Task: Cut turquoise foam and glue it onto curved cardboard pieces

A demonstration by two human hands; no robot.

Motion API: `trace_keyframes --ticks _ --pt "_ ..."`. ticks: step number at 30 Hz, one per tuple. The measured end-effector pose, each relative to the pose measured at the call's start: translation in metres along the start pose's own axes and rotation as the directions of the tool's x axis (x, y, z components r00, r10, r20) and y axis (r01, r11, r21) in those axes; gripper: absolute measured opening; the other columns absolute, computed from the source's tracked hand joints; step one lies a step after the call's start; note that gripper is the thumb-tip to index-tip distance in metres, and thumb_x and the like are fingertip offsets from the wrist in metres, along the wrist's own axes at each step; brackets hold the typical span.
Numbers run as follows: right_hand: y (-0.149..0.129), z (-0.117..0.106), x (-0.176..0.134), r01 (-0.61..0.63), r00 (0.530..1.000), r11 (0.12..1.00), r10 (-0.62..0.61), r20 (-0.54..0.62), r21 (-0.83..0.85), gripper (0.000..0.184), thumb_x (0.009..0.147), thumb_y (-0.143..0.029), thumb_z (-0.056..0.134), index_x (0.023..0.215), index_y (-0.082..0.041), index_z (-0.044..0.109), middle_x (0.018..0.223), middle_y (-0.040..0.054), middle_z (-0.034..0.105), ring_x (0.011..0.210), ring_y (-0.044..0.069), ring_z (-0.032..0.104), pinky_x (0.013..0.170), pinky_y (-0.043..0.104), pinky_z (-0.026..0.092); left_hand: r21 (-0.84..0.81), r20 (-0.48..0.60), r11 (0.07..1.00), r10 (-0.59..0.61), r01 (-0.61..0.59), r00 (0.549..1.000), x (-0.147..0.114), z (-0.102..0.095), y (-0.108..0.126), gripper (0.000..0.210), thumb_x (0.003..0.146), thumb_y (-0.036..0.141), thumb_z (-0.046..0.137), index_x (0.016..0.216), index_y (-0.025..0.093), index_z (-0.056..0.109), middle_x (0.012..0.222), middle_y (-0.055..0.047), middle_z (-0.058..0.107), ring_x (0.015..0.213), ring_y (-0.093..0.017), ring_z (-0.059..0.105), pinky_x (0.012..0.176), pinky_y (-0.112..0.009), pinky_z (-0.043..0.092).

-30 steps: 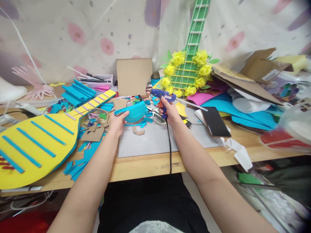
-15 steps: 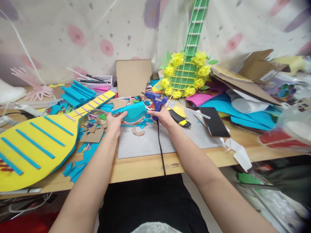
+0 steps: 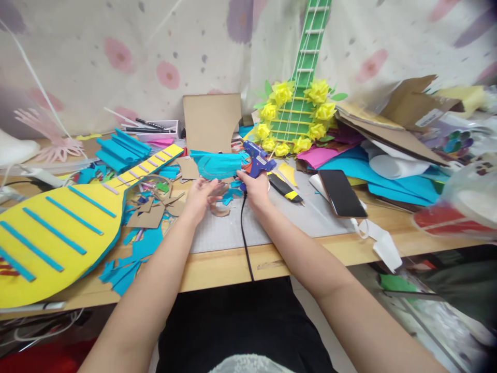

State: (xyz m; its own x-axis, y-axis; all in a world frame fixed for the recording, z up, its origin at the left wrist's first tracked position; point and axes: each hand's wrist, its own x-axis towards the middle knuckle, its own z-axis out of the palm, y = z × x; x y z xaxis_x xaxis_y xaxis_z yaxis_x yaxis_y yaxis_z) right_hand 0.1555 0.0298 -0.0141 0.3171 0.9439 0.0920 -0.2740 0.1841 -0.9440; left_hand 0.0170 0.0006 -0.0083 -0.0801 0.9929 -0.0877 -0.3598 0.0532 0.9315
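My right hand is wrapped around the handle of a blue hot glue gun, whose black cord runs down over the table edge. Just below a blue piece of paper is my left hand, fingers apart and seemingly holding nothing. The paper has a curved line on it and lies at the back of the grey cutting mat. Close to my left fingertips are blue paper scraps and a curved bit of cardboard.
A yellow cardboard guitar lies at left beside cardboard and paper scraps. A green guitar with yellow flowers stands behind. At right are a utility knife, a phone, stacked paper and a plastic cup.
My left hand has let go of the blue paper and drawn right and slightly nearer. The paper now lies farther back. The glue gun has tilted and shifted slightly in my right hand.
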Motion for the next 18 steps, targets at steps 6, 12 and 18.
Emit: trace_keyframes --ticks 6,12,18 --pt "0.0034 0.0072 -0.0111 0.019 0.992 0.998 -0.011 0.123 -0.062 0.035 0.056 -0.030 0.074 0.084 -0.019 0.056 0.076 -0.0005 0.067 0.069 0.015 0.063 0.072 0.030 0.052 -0.130 0.008 0.989 -0.075 0.076 0.997 0.0005 0.0105 -0.0073 0.018 0.073 0.020 0.068 0.088 0.013 0.060 0.095 -0.010 0.070 0.087 -0.018 0.068 0.064 -0.022 0.055" --pt "-0.0002 0.0027 -0.0068 -0.002 0.986 0.999 0.008 0.164 -0.034 0.037 0.056 -0.034 0.076 0.084 -0.018 0.059 0.074 0.0000 0.065 0.063 0.013 0.061 0.069 0.029 0.052 -0.146 0.036 0.986 -0.072 0.076 0.997 0.0014 0.0031 -0.0056 0.011 0.077 0.017 0.064 0.086 0.014 0.061 0.094 -0.008 0.071 0.080 -0.015 0.068 0.059 -0.020 0.054" --pt "0.0048 0.0006 -0.0046 -0.004 0.981 0.996 0.022 0.191 -0.094 0.039 0.054 -0.032 0.077 0.085 -0.018 0.058 0.075 -0.0003 0.065 0.066 0.014 0.060 0.067 0.029 0.051 -0.132 0.073 0.983 -0.121 0.129 0.990 -0.0003 0.0015 -0.0011 0.015 0.075 0.018 0.067 0.087 0.015 0.061 0.091 -0.006 0.070 0.078 -0.013 0.068 0.058 -0.019 0.054"
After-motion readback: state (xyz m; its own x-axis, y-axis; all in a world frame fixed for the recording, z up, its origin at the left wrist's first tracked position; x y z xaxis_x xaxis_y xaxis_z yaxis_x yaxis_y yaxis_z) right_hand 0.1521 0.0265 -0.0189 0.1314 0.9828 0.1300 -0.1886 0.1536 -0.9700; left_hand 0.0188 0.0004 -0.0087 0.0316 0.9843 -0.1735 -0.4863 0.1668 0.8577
